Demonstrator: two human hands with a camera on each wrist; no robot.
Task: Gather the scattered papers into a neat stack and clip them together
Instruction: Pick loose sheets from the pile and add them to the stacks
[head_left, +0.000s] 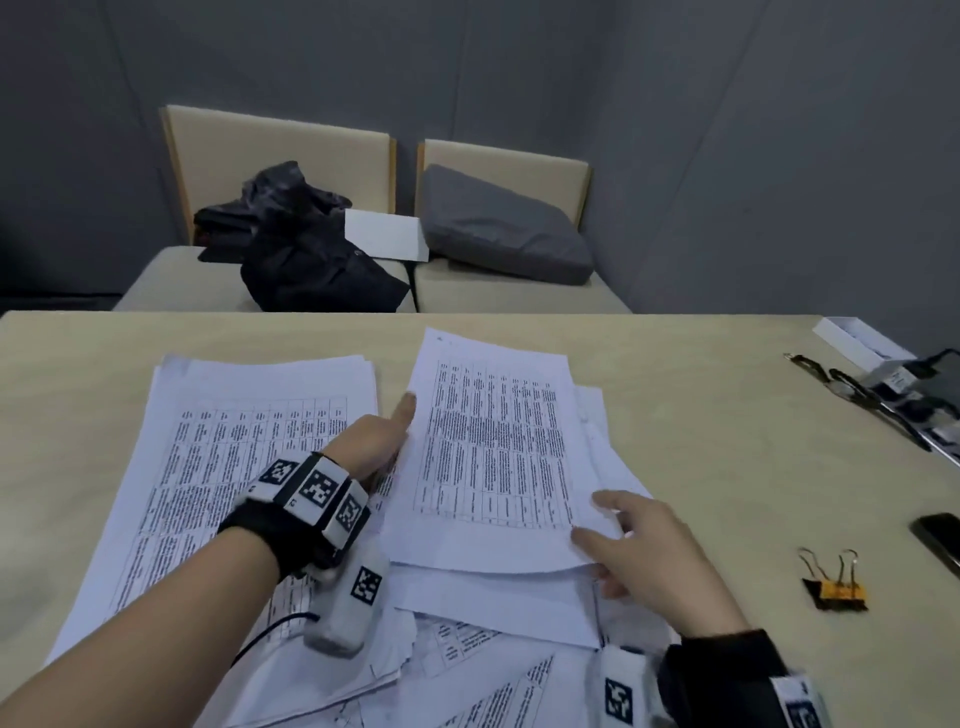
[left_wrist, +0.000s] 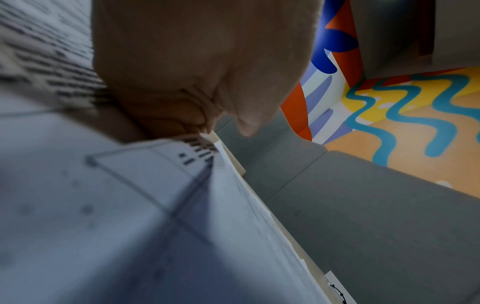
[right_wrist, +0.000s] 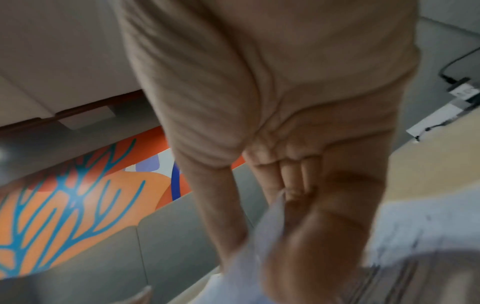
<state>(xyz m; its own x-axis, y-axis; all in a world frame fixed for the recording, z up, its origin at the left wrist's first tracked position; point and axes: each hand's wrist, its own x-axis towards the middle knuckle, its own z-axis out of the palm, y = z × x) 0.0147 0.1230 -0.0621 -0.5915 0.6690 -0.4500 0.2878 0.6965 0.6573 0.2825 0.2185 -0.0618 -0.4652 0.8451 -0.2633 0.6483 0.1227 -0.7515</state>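
Observation:
Printed white papers lie scattered over the beige table (head_left: 727, 415). A wide pile (head_left: 234, 452) spreads on the left, and loose sheets (head_left: 493, 665) fan out near me. A top sheet with a text table (head_left: 493, 447) sits slightly raised in the middle. My left hand (head_left: 400, 431) holds its left edge, thumb up beside it and fingers hidden below. In the left wrist view the curled fingers (left_wrist: 182, 115) meet the paper edge (left_wrist: 202, 144). My right hand (head_left: 602, 525) pinches its lower right corner, thumb on top; the right wrist view shows the thumb (right_wrist: 311, 236) pressing paper (right_wrist: 270, 226).
Two yellow-and-black binder clips (head_left: 834, 587) lie right of the papers. A dark phone (head_left: 940, 535) sits at the right edge. A white box (head_left: 857, 338) and black cables and straps (head_left: 883, 400) occupy the far right corner. A sofa with a black bag (head_left: 311, 249) stands behind the table.

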